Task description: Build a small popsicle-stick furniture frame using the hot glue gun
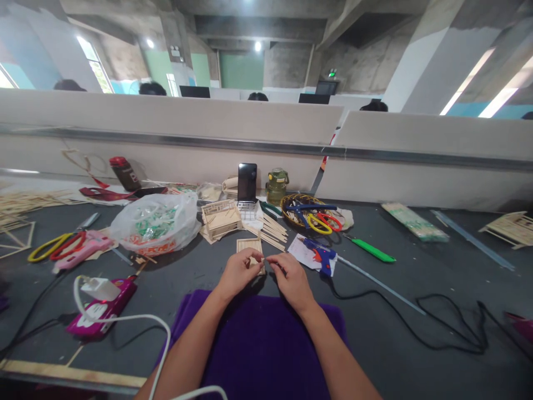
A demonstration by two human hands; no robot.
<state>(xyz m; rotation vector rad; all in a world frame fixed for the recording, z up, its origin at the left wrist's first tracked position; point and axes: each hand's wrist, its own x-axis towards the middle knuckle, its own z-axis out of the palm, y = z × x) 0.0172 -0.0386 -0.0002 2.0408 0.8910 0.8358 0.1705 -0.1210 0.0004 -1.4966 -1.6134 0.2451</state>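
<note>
Slatted wooden panel (249, 244) taken as the landmark: on the dark surface (366, 311), its near part covered by the left hand (240, 272). Its long axis seems to run away from the person, though the covered end makes that a reading rather than a certainty.

Left hand nearer the panel: fingers overlap its near left portion in this view. Right hand (291, 280) just off the panel's near right corner, apart from its slats. Fingertips of the two hands face each other near the panel's right edge — close together, nearly meeting.

State of the hands: both narrow, thumb and forefinger drawn in. A tiny pale spot shows between the tips; too small to tell whether it is a wood piece, or which hand has it. Cannot tell if the left hand grips the panel or only rests over it.

Around the panel: box-like wooden model (220, 220) beyond it and to the left; loose wooden strips (273, 232) beyond and to the right, fanned out. Blue glue gun (323, 256) to the panel's right, past the right hand, partly over a white paper (300, 251). Purple cloth (270, 339) on the near side, under the forearms.
</note>
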